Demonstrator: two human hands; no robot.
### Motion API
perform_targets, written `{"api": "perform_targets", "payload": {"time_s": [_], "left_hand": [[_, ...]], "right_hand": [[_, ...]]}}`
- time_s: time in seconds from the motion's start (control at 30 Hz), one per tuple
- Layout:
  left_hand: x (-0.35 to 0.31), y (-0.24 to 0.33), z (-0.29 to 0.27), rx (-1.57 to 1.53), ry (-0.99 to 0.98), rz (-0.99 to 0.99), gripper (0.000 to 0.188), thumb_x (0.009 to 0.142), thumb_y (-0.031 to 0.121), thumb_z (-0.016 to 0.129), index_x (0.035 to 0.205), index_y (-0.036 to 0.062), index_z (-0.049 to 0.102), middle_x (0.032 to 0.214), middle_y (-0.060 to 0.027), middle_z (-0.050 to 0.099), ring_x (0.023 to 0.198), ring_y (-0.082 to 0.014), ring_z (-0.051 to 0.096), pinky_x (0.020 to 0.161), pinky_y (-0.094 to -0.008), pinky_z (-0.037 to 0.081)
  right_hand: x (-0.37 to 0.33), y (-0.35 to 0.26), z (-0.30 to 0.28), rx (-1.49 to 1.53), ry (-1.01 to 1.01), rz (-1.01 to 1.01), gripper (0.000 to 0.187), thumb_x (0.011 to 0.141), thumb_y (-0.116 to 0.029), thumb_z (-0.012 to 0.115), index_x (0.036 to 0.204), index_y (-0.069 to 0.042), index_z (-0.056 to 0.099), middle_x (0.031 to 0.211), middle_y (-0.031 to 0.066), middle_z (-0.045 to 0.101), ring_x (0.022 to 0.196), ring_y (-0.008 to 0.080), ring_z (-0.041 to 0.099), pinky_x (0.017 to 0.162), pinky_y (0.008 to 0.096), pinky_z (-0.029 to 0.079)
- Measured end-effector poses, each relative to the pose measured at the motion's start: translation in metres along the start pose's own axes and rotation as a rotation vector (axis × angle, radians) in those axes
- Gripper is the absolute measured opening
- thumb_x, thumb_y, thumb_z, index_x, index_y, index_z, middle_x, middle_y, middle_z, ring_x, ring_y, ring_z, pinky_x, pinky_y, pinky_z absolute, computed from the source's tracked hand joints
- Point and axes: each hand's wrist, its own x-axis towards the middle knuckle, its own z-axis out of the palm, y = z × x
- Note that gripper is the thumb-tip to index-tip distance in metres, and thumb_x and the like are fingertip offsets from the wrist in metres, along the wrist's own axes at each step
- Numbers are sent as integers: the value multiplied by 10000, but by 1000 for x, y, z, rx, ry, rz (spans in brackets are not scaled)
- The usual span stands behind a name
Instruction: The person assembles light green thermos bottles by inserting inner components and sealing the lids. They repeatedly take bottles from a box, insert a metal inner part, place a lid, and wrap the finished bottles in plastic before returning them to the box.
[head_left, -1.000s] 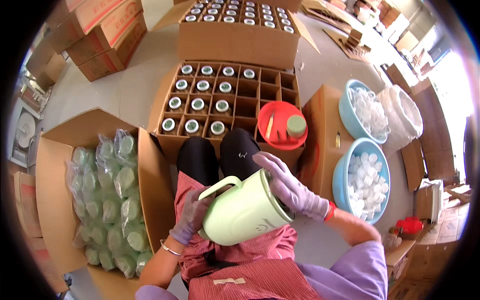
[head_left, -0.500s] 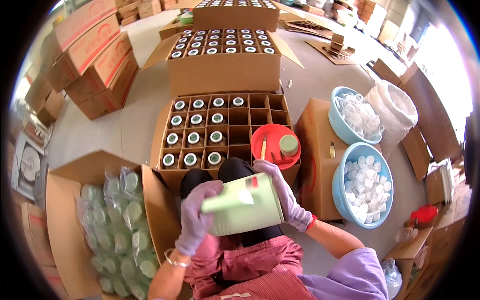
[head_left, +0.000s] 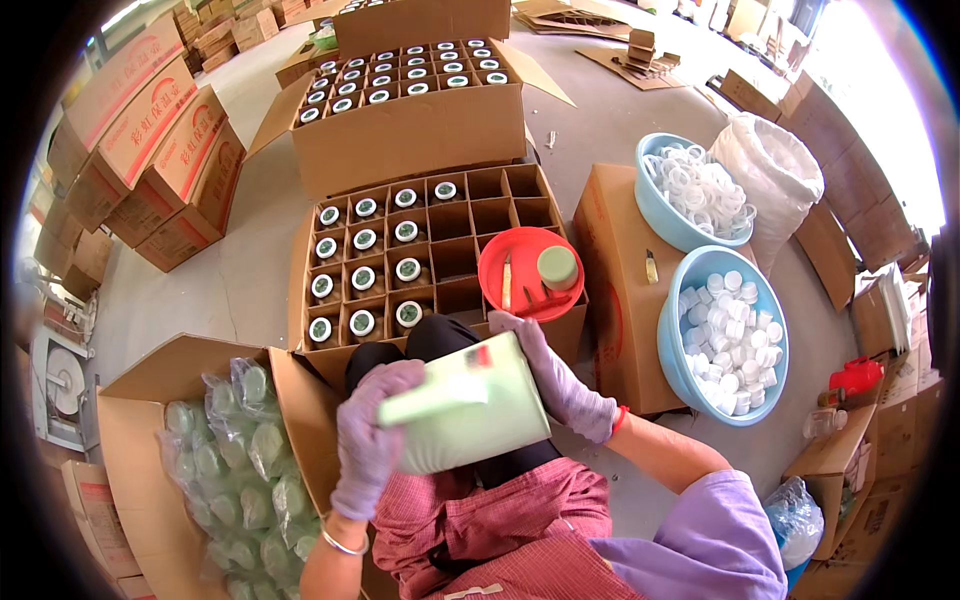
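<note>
Over my lap a pale green jug [head_left: 475, 415] lies tilted on its side, with a handle and a small red mark on its wall. My left hand [head_left: 377, 425], in a light purple glove, is closed on the handle. My right hand [head_left: 565, 385], also gloved, presses against the wide right end of the jug, its fingers along the upper edge. Just beyond the jug, a red bowl [head_left: 492, 262] rests on a divided carton [head_left: 478, 222]. It holds a pale green round cap [head_left: 557, 267] and a yellow-handled tool [head_left: 507, 282].
White-lidded bottles [head_left: 362, 323] fill several carton cells. Bagged green pieces lie in an open box [head_left: 140, 440] at left. On a carton at right stand blue basins of white caps [head_left: 735, 345] and white rings [head_left: 695, 195]. A white sack [head_left: 770, 175] stands behind. Stacked cartons [head_left: 150, 150] are far left.
The view has shifted, so the cartons and basins sit differently in the picture. Both hands keep their hold on the jug, whose tilt is nearly the same.
</note>
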Motion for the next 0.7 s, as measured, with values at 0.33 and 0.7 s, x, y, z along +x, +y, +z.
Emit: {"api": "perform_targets", "payload": {"time_s": [0.33, 0.7], "left_hand": [[-21, -31, -43, 75, 222, -54, 398, 994, 278, 563, 1054, -99, 676, 1032, -143, 725, 982, -211, 673, 911, -339, 507], [-59, -142, -119, 238, 436, -466, 387, 1008, 277, 542, 1186, -55, 630, 1166, -138, 604, 1048, -224, 585, 924, -355, 478]], "right_hand": [[25, -28, 22, -163, -295, -399, 620, 935, -294, 551, 1474, -35, 387, 1488, 229, 357, 1429, 369, 303, 1183, 459, 255], [137, 184, -137, -1846, -231, 231, 234, 884, -190, 598, 1061, -110, 730, 1134, 143, 670, 1047, 308, 662, 813, 431, 563]]}}
